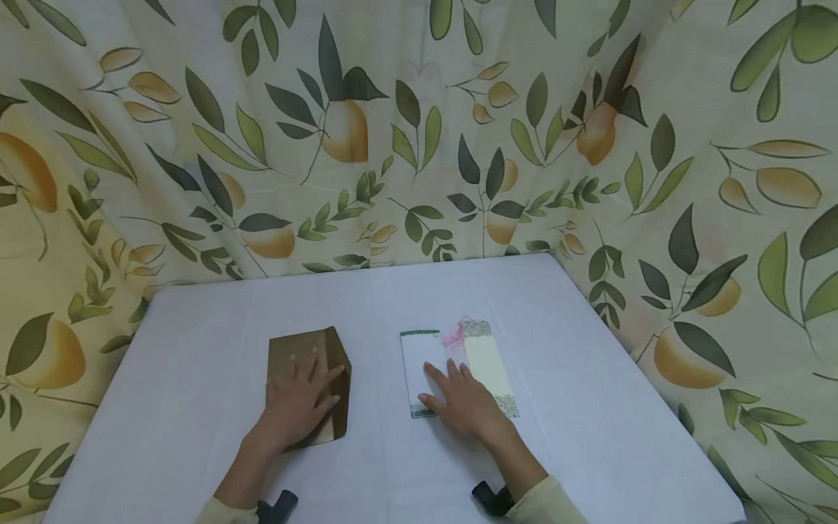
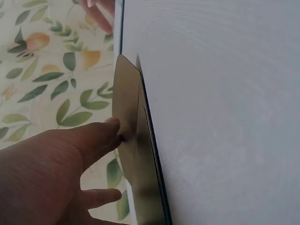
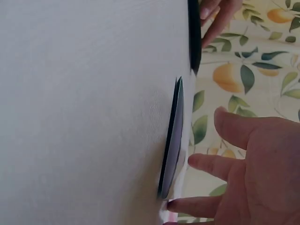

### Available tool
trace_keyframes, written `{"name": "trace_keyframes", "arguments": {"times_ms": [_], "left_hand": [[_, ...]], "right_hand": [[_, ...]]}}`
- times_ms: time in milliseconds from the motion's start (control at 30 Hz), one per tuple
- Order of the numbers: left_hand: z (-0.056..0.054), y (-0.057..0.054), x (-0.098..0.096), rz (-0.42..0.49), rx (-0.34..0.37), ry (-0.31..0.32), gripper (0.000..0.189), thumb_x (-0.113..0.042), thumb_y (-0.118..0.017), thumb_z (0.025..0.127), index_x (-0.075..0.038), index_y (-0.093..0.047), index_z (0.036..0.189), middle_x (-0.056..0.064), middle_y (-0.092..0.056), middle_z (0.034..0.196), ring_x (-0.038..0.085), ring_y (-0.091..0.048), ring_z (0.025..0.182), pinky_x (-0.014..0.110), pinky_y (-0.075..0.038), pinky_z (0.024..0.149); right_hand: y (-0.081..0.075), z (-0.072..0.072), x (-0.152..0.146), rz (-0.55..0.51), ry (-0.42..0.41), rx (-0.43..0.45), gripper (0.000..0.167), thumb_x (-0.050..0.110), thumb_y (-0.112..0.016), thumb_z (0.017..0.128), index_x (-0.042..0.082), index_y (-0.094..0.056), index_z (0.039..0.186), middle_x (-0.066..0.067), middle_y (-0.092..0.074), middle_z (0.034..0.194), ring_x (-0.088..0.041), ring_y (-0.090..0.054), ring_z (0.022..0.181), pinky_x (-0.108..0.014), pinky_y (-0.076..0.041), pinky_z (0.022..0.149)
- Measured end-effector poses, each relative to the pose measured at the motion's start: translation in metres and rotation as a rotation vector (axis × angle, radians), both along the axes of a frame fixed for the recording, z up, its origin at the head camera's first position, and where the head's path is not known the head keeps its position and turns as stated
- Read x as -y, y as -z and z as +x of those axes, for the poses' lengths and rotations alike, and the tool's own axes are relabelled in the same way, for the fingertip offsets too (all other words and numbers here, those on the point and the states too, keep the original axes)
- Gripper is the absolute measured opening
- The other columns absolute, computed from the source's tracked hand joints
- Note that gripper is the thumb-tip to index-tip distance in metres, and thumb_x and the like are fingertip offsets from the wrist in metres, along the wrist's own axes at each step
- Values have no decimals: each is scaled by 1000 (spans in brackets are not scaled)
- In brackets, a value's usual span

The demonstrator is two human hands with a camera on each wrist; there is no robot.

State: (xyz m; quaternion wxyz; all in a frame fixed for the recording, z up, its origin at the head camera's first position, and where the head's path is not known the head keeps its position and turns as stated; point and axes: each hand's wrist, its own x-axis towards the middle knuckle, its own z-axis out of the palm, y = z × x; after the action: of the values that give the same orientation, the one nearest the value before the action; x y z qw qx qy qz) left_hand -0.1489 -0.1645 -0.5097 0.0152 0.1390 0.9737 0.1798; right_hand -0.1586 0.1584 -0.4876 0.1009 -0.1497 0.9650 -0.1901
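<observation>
A brown envelope (image 1: 283, 351) lies on the white table at left, its flap (image 1: 341, 371) folded out on the right side. My left hand (image 1: 292, 409) rests on it with fingers spread; in the left wrist view the thumb (image 2: 101, 133) touches the envelope. A white folded card (image 1: 419, 356) with green-edged ends lies to the right. Over its lower right part is my right hand (image 1: 468, 404), fingers extended. Beside the card lies a pale bookmark (image 1: 484, 364) with patterned ends and a pink tassel (image 1: 452, 339). The right hand partly hides both.
A white cloth covers the table (image 1: 366, 306). A curtain (image 1: 419, 204) printed with fruit and leaves stands behind and along both sides. Dark wrist devices sit below the left (image 1: 283, 506) and right (image 1: 491, 498) forearms.
</observation>
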Motion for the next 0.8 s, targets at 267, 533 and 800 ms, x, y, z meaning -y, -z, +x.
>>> {"name": "trace_keyframes", "arguments": {"times_ms": [267, 533, 800], "left_hand": [[-2, -1, -6, 5, 77, -44, 54, -38, -70, 98, -24, -57, 149, 28, -22, 165, 65, -11, 144, 91, -16, 94], [-7, 4, -9, 52, 92, -116, 60, -28, -67, 86, -24, -60, 146, 28, -29, 162, 65, -9, 145, 95, -9, 85], [-8, 5, -16, 72, 82, -165, 63, -19, -64, 83, -23, -60, 146, 28, -31, 161, 64, -8, 146, 95, -6, 86]], "right_hand": [[2, -1, 8, 44, 43, -13, 58, 46, -60, 103, 15, -53, 152, -31, -38, 156, -54, -30, 145, -70, -35, 106], [3, 0, 12, 50, 51, -19, 54, 45, -60, 103, 15, -58, 148, -33, -38, 156, -55, -29, 145, -71, -36, 105], [6, -1, 15, 54, 73, -71, 49, 42, -62, 102, 15, -62, 143, -33, -42, 153, -56, -34, 142, -71, -37, 104]]}}
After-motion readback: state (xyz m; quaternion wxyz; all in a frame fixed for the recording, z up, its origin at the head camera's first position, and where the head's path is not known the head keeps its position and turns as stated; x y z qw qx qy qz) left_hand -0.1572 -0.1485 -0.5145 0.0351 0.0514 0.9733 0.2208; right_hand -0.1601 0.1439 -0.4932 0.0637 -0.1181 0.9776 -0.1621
